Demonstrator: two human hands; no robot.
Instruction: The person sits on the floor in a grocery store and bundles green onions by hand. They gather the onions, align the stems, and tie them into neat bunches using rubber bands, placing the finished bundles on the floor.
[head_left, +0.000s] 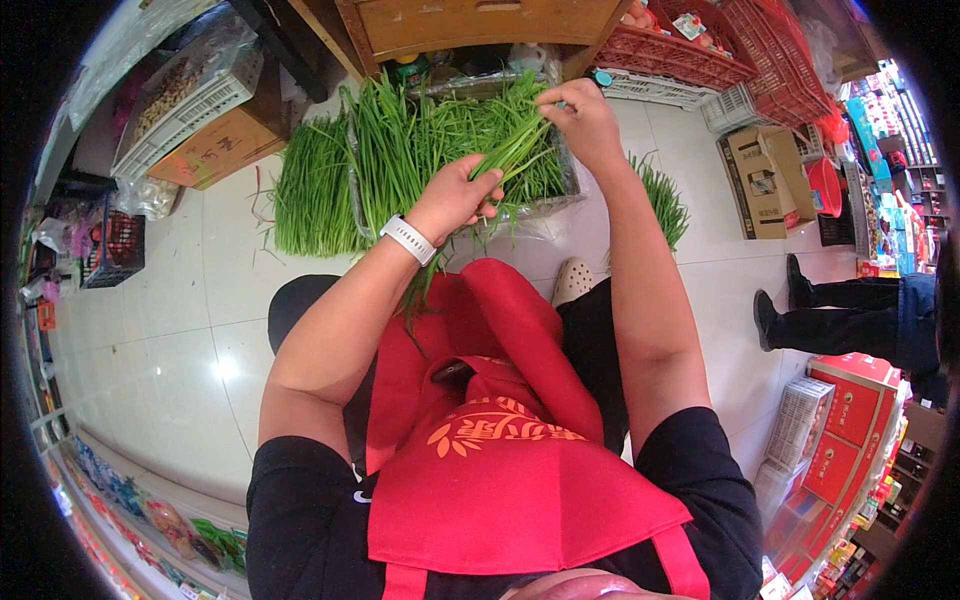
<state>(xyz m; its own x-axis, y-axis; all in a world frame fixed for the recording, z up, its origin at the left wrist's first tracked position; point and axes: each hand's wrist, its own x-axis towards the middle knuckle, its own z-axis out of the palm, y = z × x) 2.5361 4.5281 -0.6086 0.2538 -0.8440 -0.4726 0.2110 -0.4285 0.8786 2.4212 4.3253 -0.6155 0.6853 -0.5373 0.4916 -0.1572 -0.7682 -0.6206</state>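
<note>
My left hand (454, 196), with a white watch on its wrist, grips a small bunch of long green leaves (517, 150), which look like Chinese chives. Dark leaf ends hang below it over my red apron (495, 480). At the other end of the bunch, my right hand (581, 116) pinches the stem tips between thumb and fingers. Beneath and beyond both hands, a plastic-lined box (576, 169) holds a loose heap of the same greens. An upright stack of leaves (311, 195) stands on the floor at the box's left. Another pile (660, 199) lies beyond my right forearm.
A wooden desk (480, 26) stands behind the box. Red crates (675, 56) and an open cardboard box (761, 184) are at the right, where a person's legs (840, 322) show. At the left are a carton (217, 146) and a black crate (116, 251).
</note>
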